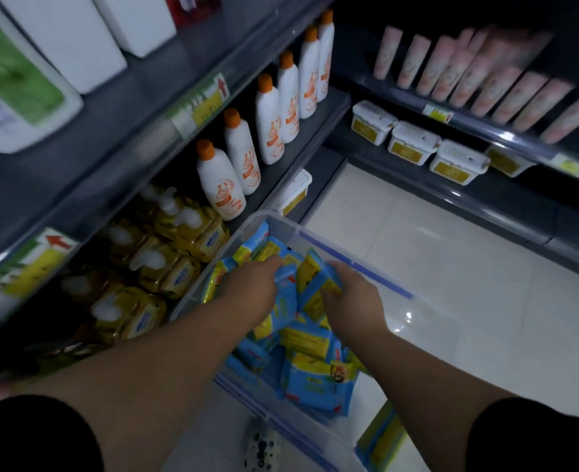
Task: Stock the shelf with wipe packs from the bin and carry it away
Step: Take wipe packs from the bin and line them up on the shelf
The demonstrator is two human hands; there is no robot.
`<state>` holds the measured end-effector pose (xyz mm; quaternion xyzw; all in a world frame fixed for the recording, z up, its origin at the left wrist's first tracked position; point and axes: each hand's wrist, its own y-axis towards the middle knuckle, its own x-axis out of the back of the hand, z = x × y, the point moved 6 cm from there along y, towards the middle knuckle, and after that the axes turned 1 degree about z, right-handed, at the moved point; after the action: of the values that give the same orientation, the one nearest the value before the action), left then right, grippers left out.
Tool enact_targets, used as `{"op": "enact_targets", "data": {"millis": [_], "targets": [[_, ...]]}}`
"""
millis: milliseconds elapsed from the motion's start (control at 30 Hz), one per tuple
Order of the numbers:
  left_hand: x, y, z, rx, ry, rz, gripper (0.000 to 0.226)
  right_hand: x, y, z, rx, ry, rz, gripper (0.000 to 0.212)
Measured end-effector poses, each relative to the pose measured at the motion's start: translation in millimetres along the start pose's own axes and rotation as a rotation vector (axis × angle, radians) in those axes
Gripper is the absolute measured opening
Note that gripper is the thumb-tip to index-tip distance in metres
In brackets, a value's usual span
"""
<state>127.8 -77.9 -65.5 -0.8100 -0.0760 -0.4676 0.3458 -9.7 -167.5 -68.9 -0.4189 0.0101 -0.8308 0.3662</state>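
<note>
A clear plastic bin [359, 267] with blue trim sits on the floor beside the shelving, filled with several blue-and-yellow wipe packs [318, 379]. Both my hands reach down into it. My left hand [252, 287] has its fingers dug in among the packs at the bin's far left, curled round one blue pack [286, 282]. My right hand [352, 294] grips another pack [315, 284] near the bin's middle. The lowest shelf [281, 185] to the left holds yellow packs [175, 240].
White bottles with orange caps [242, 158] line the shelf above the yellow packs. White tubs [414, 143] and pink tubes [485, 80] fill the shelves on the right. Pale tiled floor [468, 301] lies right of the bin. More wipe packs [381, 441] lie on the floor by the bin's near corner.
</note>
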Motion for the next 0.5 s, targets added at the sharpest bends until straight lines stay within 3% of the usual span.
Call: {"op": "enact_targets", "data": {"millis": [133,267,400,500], "targets": [[46.6,-50.2,1.4,0.135,-0.398,-0.197,0.045,47.4,-24.3,50.1,0.197,0.097,-0.125,0.041],[88.9,-106.8,-10.9,0.210,-0.926,-0.395,0.040,91.4,-59.6,102.7,0.397,0.151,-0.126,0.039],[132.9,-164.4,-34.6,0.240,-1.287,-0.531,0.042,126.0,-98.3,144.8,0.549,0.168,-0.008,0.053],[166.6,-211.2,-53.9,0.156,-1.437,-0.608,0.045,150.0,-127.4,173.9,0.645,0.196,0.085,0.060]]}}
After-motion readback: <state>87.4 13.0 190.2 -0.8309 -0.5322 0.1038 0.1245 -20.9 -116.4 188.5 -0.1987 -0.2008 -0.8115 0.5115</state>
